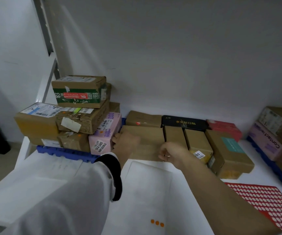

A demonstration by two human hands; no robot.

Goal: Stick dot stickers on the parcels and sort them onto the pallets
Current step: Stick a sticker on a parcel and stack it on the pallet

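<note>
Now the brown parcel [143, 134] lies flat in the middle row, just beside the pink box [105, 133]. Left hand [125, 143] grips its left edge, fingers curled round it. Right hand [171, 152] is curled at its front edge; whether it holds anything, cannot tell. Red sheet [264, 204] and orange dots [157, 223] lie nearer the person.

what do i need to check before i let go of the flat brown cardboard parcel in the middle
1. Left hand grips the flat brown cardboard parcel at its left end: ok.
2. Right hand grip at the near edge: cannot tell, fingers curled.
3. Dot sticker on the parcel: none on its visible top, not ok.
4. Gap to the pink cardboard box: cannot tell.
5. Blue plastic pallet under the parcel: cannot tell, hidden.
6. Spare round orange dot stickers: three ready, ok.
</note>
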